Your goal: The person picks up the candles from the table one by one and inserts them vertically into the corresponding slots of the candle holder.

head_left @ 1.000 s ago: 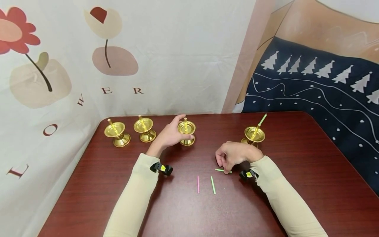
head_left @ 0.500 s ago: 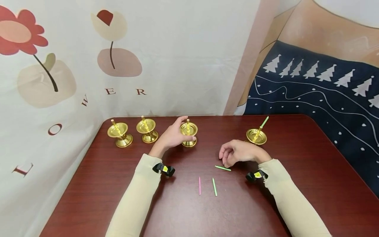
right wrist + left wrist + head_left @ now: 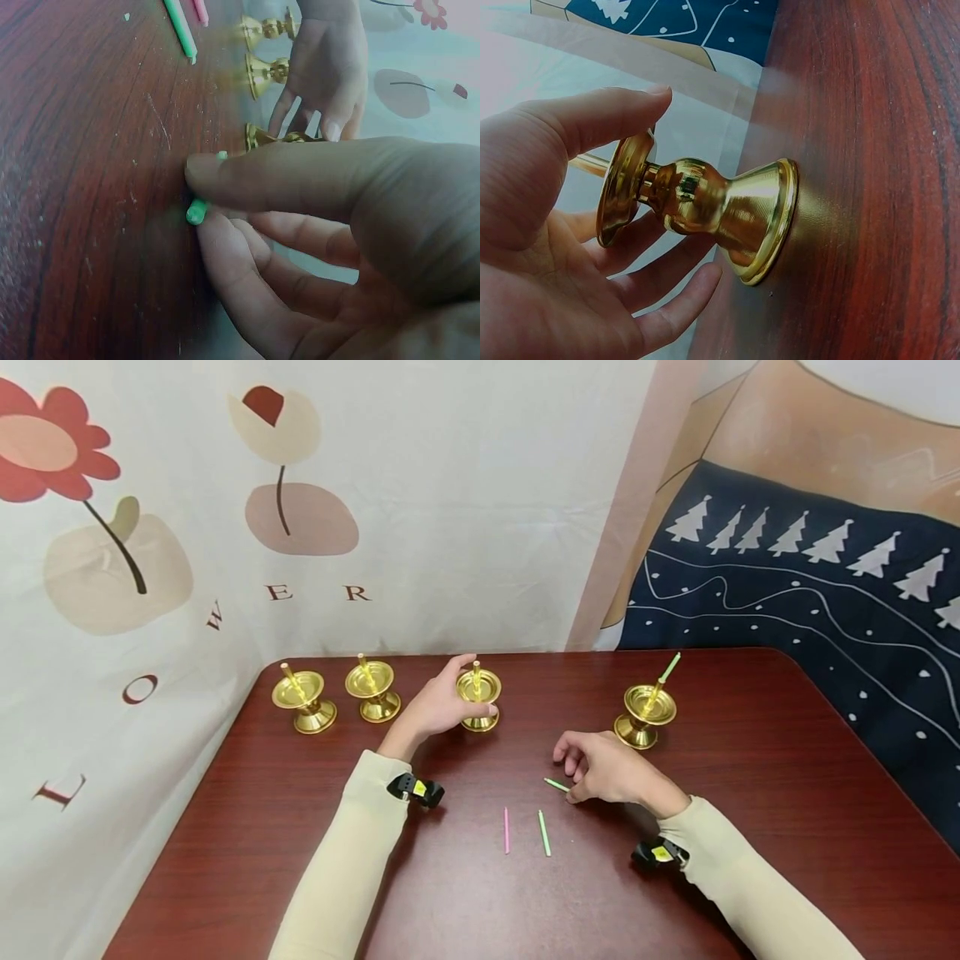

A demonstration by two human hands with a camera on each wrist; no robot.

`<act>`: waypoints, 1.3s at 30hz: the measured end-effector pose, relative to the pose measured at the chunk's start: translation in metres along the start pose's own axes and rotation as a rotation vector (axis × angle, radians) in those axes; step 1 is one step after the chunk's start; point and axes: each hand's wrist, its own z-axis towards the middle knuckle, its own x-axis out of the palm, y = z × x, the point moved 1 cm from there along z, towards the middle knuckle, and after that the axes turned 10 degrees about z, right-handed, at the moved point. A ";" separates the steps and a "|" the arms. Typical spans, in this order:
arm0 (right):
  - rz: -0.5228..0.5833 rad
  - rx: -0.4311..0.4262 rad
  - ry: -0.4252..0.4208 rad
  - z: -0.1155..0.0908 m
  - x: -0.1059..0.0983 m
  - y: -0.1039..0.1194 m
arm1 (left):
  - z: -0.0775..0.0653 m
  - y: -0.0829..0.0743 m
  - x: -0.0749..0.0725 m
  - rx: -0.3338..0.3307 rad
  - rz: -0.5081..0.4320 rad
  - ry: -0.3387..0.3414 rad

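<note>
My left hand (image 3: 429, 710) holds a gold candle holder (image 3: 489, 683) at the back middle of the table. In the left wrist view its thumb lies at the rim of the upper dish and the fingers reach behind, with the holder's base (image 3: 769, 217) on the wood. Lower and to the right, my right hand (image 3: 615, 770) pinches a thin green candle (image 3: 196, 213) between thumb and forefinger, low over the tabletop; the thumb hides its middle. A pink candle (image 3: 507, 832) and another green candle (image 3: 544, 833) lie side by side in front.
Two gold candle holders (image 3: 372, 683) (image 3: 300, 691) stand at the back left. At the right, another holder (image 3: 639, 727) carries an upright, leaning green candle (image 3: 671, 668). Printed cloth (image 3: 465, 527) hangs behind the brown table (image 3: 247, 860).
My right hand has shifted toward the front and now pinches the green candle, which lay loose beneath the fingers half a second ago. The left hand keeps its hold on the candle holder.
</note>
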 end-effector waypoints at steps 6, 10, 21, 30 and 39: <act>0.039 0.031 -0.005 0.000 -0.003 -0.002 | 0.000 0.000 0.000 0.002 0.008 -0.001; 0.091 0.065 -0.003 0.000 -0.004 -0.005 | 0.000 -0.001 0.000 0.002 0.007 -0.001; -0.136 0.018 -0.037 -0.005 0.001 0.006 | -0.001 -0.002 0.000 -0.012 0.010 -0.001; 0.156 0.087 0.027 -0.001 -0.003 -0.006 | 0.000 -0.002 0.001 -0.015 0.005 0.000; 0.826 0.187 0.110 0.002 -0.013 -0.029 | 0.000 -0.001 0.003 -0.014 -0.010 0.003</act>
